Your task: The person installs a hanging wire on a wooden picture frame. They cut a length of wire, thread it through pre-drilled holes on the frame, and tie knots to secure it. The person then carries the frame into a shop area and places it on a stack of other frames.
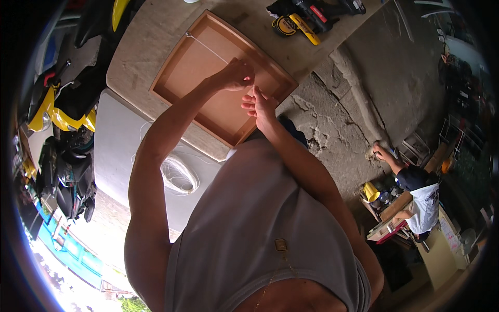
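Observation:
A shallow brown wooden frame (171, 67) with a flat backing panel lies on the worktable in front of me. From a small metal fitting (188, 34) on its far left side, a thin wire (208, 49) runs taut to my left hand (236, 74). That hand is closed on the wire above the panel, fingers bent and pinched. Close beside it, over the frame's near right part, my right hand (261, 108) has its thumb raised and fingers curled. Whatever lies between those fingertips is too small to make out.
A loose coil of thin wire (179, 174) rests on a pale tabletop (117, 130) at my left. Beyond the frame lie a yellow tape measure (285, 26) and a power drill (317, 15). Yellow-and-black motorbikes (57, 112) stand far left; another person (423, 203) works at right.

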`<action>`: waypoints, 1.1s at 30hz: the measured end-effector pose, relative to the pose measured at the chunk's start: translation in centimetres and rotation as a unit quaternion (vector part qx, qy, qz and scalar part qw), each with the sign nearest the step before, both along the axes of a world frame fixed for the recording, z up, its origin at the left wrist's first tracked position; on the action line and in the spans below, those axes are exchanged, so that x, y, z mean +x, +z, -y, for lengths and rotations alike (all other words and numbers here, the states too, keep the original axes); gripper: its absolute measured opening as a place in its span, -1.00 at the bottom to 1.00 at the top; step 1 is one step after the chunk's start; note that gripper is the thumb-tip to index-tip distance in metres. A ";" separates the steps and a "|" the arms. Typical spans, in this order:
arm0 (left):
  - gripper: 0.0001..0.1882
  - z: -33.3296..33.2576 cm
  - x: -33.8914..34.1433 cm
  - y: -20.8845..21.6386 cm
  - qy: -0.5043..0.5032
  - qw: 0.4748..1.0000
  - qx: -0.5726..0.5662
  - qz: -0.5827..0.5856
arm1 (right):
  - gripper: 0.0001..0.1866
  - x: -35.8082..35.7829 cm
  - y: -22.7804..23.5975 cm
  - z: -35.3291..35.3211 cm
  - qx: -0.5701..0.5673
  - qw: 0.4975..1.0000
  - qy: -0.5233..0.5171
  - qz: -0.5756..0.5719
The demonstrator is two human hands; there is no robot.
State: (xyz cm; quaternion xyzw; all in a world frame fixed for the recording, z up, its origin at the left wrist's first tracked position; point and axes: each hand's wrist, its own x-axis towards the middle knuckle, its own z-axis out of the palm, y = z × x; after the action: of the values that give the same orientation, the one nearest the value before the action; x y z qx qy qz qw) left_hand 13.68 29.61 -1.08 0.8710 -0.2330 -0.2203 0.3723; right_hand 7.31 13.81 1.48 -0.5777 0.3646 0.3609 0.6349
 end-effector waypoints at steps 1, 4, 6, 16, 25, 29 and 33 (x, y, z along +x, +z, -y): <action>-0.91 0.0 -0.1 -0.1 0.002 1.000 0.000 -0.001 | -0.53 0.1 0.4 0.0 0.017 0.998 0.029 -0.046; -0.91 -0.1 0.2 0.0 -0.001 1.000 0.001 -0.003 | -0.55 0.5 1.1 1.0 0.009 0.987 0.135 -0.084; -0.92 -0.1 0.0 0.1 -0.008 1.000 0.004 -0.008 | -0.63 0.3 1.4 2.0 -0.075 0.969 0.236 0.015; -0.85 0.9 0.6 0.4 -0.013 0.995 0.090 -0.031 | -0.74 4.1 -0.5 3.3 -0.283 0.562 0.387 0.673; -0.94 0.5 -1.6 1.0 0.091 0.993 -0.010 0.070 | -0.30 6.1 0.9 3.4 -0.150 0.876 0.350 0.295; -0.96 0.7 -2.1 0.4 0.118 0.986 -0.051 0.103 | -0.38 6.9 0.2 3.7 0.028 0.960 0.208 0.184; -0.93 1.1 -2.3 -0.2 0.109 0.988 0.012 0.108 | -0.47 5.1 -1.4 3.5 0.040 0.944 0.128 0.302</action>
State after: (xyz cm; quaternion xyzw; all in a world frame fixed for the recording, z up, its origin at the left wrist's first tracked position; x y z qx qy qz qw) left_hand 11.42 28.53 -1.32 0.9144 -0.1723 -0.0858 0.3560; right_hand 12.42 10.33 0.04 -0.6753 0.0638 0.2617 0.6866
